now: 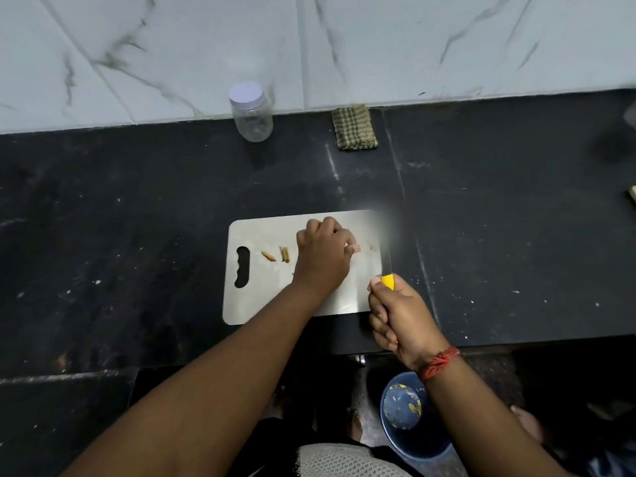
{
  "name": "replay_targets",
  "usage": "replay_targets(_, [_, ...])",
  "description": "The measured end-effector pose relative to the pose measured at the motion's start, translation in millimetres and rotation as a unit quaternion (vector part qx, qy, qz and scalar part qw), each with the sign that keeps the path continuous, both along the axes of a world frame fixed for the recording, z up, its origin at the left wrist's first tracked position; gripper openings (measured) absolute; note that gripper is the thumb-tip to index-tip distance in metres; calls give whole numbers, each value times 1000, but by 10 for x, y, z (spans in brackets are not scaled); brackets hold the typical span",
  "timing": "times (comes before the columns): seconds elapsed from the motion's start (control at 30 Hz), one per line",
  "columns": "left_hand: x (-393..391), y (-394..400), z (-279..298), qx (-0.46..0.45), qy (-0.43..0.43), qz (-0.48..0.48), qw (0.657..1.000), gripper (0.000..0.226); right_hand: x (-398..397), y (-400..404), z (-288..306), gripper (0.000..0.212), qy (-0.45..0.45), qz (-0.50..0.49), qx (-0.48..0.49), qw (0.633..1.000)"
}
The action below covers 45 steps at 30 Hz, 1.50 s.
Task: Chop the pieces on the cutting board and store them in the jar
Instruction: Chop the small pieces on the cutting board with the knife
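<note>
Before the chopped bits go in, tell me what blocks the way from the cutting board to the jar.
On the counter between the cutting board and the jar, nothing visible stands. The jar's own white lid is on, so it closes the opening. The checked cloth lies beside the jar to the right, off the path.

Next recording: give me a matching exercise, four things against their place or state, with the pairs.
Things:
1. jar
2. folded cloth
3. knife
4. blue bucket

Places or states:
A. on the floor below the counter edge
B. lid on, standing by the wall
C. held by its yellow handle in the right hand
D. lying on the counter to the right of the jar

Pairs: 1-B, 2-D, 3-C, 4-A
</note>
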<state>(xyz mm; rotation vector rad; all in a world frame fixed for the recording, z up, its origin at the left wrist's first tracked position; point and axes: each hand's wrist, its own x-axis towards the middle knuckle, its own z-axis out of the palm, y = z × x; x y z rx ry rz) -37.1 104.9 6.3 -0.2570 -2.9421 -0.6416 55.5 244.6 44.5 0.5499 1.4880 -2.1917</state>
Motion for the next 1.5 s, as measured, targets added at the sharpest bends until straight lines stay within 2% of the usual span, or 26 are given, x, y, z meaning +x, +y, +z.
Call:
replay_targets(0.23, [-253,213,-29,-8,-48,-38,998,15,73,250,-13,23,0,-56,-6,998])
replay_targets(0.37, [-146,70,-62,-6,-28,-34,999,10,92,316,-47,22,0,-72,-9,997])
replay_targets(0.57, [-85,28,-108,-24,-39,-36,998,9,32,244,-45,25,6,-55,-2,998])
replay_targets(0.73, [-146,40,-118,-10,-43,-20,999,19,26,201,-25,25,6,-50,-6,999])
replay_targets(0.9, [-206,37,-109,-45,-21,-14,999,22,98,197,-56,21,-2,-46,4,999])
replay_targets(1.03, [-260,63,-104,-106,-8,-67,992,29,130,209,-64,16,-4,-49,6,999])
replay_targets(1.23, [-343,154,-40,-184,-7,-104,977,22,109,213,-36,13,1,-51,10,999])
replay_targets(1.5, [-272,188,-49,-174,-39,-77,981,21,109,181,-50,23,2,-47,8,999])
